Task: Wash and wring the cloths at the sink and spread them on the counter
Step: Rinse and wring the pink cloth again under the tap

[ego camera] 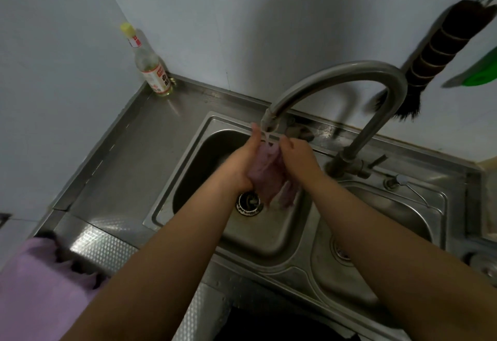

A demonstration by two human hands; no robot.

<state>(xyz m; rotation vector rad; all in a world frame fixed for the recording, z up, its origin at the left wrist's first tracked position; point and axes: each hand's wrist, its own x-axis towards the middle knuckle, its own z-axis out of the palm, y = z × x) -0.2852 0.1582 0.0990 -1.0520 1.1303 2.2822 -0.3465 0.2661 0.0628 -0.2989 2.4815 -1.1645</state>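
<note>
A wet purple cloth (265, 172) hangs bunched between my two hands over the left sink basin (269, 235). My left hand (242, 160) grips its left side and my right hand (297, 155) grips its right side. Water runs from the curved steel faucet (336, 77) onto the top of the cloth. The cloth's lower ends dangle just above the drain (248, 203). A second purple cloth (37, 287) lies on the steel counter (129, 168) at the lower left.
A bottle with a yellow cap (149, 66) stands in the counter's back left corner. A smaller right basin (387, 214) lies beside the left one. A dark brush (441, 52) and a green item (481, 74) hang on the wall at right.
</note>
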